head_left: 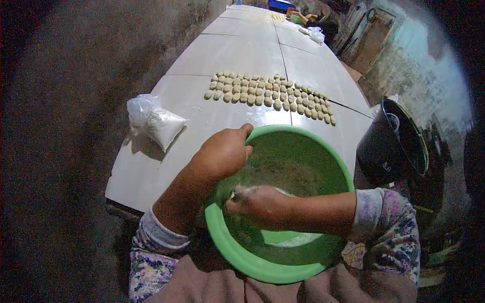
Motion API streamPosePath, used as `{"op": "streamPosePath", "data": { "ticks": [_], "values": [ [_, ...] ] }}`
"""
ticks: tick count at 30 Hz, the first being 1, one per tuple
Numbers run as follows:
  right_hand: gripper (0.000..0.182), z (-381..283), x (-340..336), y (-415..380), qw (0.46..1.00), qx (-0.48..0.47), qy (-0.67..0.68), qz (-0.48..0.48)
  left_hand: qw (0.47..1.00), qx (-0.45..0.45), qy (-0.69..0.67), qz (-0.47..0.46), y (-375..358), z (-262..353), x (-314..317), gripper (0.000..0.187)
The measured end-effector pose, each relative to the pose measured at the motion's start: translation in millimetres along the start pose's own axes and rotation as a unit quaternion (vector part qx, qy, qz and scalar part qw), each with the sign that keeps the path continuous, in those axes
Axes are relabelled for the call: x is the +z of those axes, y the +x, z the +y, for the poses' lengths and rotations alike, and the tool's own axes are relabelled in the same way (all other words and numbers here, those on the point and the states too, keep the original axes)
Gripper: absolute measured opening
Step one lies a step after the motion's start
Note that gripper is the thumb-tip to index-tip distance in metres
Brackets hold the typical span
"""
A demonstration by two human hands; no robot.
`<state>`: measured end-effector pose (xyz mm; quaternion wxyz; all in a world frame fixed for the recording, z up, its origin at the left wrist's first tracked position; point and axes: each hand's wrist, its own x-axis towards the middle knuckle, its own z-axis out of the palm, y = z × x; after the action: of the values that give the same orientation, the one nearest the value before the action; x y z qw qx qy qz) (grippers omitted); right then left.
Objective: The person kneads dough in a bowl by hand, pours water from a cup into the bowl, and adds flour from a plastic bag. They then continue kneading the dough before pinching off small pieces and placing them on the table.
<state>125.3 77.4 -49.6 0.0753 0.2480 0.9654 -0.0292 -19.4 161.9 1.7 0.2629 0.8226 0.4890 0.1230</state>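
A large green plastic basin rests in front of my body, tilted, with its mouth facing me. My left hand grips the upper left part of its rim. Inside, my right hand is closed near the left wall, slightly blurred, and a small pale bit shows at its fingers that I cannot identify. White powder and a wet-looking film lie on the basin's inner surface below my right forearm. Beyond the basin, several rows of small oval dough pieces are laid out on the tiled table.
A clear plastic bag of white powder stands left on the white tiled table. At right is a black bucket. Another person's arm is at the far end, near a plastic bag. A wall runs along the left.
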Motion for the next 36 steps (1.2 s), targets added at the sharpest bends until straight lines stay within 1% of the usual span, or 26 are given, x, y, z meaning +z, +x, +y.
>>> {"op": "streamPosePath", "data": {
  "ticks": [2, 3, 4, 5, 6, 8, 9, 10, 11, 12, 14, 15, 16, 18, 20, 22, 23, 25, 26, 28, 29, 30, 31, 32, 34, 36],
  "values": [
    [0.043, 8.5, -22.6, 8.2, 0.994, 0.067, -0.035, -0.078, 1.0, 0.006, -0.009, 0.009, 1.8, -6.5, 3.1, 0.042],
    [0.043, 22.3, -24.5, 10.3, 0.994, 0.068, -0.035, -0.079, 1.0, 0.0, -0.004, 0.015, -0.7, -4.2, 0.6, 0.042],
    [0.041, 39.7, -23.8, 8.7, 0.964, 0.207, 0.161, -0.05, 1.0, 0.003, -0.005, 0.015, -0.2, -4.5, 0.4, 0.042],
    [0.04, 50.8, -22.9, 2.5, 0.877, 0.334, 0.345, -0.017, 1.0, -0.003, -0.005, -0.001, 0.6, -5.6, -0.4, 0.043],
    [0.04, 56.1, -25.0, -8.6, 0.879, 0.334, 0.341, -0.018, 1.0, -0.01, -0.006, -0.015, 1.2, -6.9, -1.4, 0.045],
    [0.044, 64.9, -30.3, -33.3, 0.949, 0.277, 0.148, 0.037, 1.0, -0.019, -0.009, -0.013, 0.6, -6.7, -0.9, 0.045],
    [0.044, 65.9, -32.7, -41.2, 0.949, 0.274, 0.148, 0.035, 1.0, -0.007, -0.015, -0.01, 1.2, -8.9, 0.1, 0.042],
    [0.048, 65.7, -36.5, -48.2, 0.947, 0.265, 0.18, 0.041, 1.0, 0.005, -0.021, -0.005, 1.0, -9.5, -0.8, 0.039],
    [0.053, 64.5, -40.7, -54.9, 0.942, 0.255, 0.211, 0.047, 1.0, -0.001, -0.018, -0.003, -2.2, -6.8, -4.0, 0.039],
    [0.053, 60.5, -44.8, -63.1, 0.943, 0.254, 0.211, 0.047, 1.0, -0.003, -0.018, -0.002, -2.4, -6.9, -5.0, 0.039],
    [0.058, 47.9, -54.5, -78.0, 0.972, 0.055, 0.227, -0.037, 1.0, -0.025, -0.019, -0.002, -1.8, -6.1, -4.5, 0.04],
    [0.062, 48.5, -65.1, -76.1, 0.965, 0.068, 0.239, -0.089, 0.999, -0.039, -0.034, -0.015, -1.7, -3.5, -6.2, 0.04],
    [0.062, 45.0, -68.7, -75.2, 0.964, 0.069, 0.24, -0.089, 0.999, -0.039, -0.034, -0.016, -2.0, -3.8, -5.0, 0.04],
    [0.061, 40.4, -73.5, -72.1, 0.942, 0.257, 0.212, -0.027, 0.999, -0.034, -0.039, 0.001, -1.7, -5.7, -2.2, 0.039],
    [0.06, 48.5, -42.2, -61.3, 0.952, 0.235, 0.197, -0.005, 0.999, -0.016, -0.034, 0.01, 0.7, -9.7, 1.1, 0.039],
    [0.053, 50.5, -20.1, -37.7, 0.938, 0.28, 0.204, 0.028, 1.0, -0.016, -0.013, 0.005, 0.6, -8.7, 0.1, 0.04],
    [0.053, 50.8, -21.8, -28.1, 0.938, 0.278, 0.204, 0.028, 1.0, -0.004, -0.022, 0.012, -0.9, -9.4, 0.2, 0.039],
    [0.043, 50.3, -34.3, -7.9, 0.939, 0.273, 0.208, -0.005, 1.0, -0.012, -0.014, 0.01, -0.4, -8.1, 0.1, 0.038],
    [0.043, 52.7, -23.8, -2.4, 0.939, 0.272, 0.208, -0.006, 1.0, -0.018, -0.006, 0.009, -0.1, -6.5, -0.4, 0.037],
    [0.036, 52.4, -10.3, 12.1, 0.955, 0.091, 0.275, 0.063, 0.999, -0.028, -0.028, 0.01, -0.9, -5.6, -0.9, 0.036],
    [0.034, 49.4, -8.1, 5.9, 0.972, 0.08, 0.217, 0.04, 0.999, -0.029, -0.03, 0.003, -1.0, -6.5, -1.3, 0.037],
    [0.034, 36.3, -26.0, 5.8, 0.973, 0.077, 0.216, 0.04, 0.999, -0.031, -0.033, -0.003, -1.5, -8.0, -1.7, 0.039],
    [0.035, 22.9, -44.0, 6.3, 0.97, 0.092, 0.218, -0.052, 1.0, -0.011, -0.021, -0.007, -1.6, -9.8, -2.2, 0.038],
    [0.037, 14.0, -50.8, 5.9, 0.959, 0.108, 0.217, -0.144, 1.0, -0.014, -0.021, -0.004, -1.5, -11.1, -1.5, 0.038],
    [0.039, 6.9, -35.8, -9.9, 0.963, -0.018, 0.251, -0.099, 0.999, -0.004, -0.033, -0.005, 0.8, -11.7, -0.1, 0.038],
    [0.041, -2.4, -44.3, -31.9, 0.968, -0.002, 0.232, -0.093, 1.0, -0.005, -0.013, -0.004, 1.7, -10.2, -0.7, 0.038]
  ]
}}
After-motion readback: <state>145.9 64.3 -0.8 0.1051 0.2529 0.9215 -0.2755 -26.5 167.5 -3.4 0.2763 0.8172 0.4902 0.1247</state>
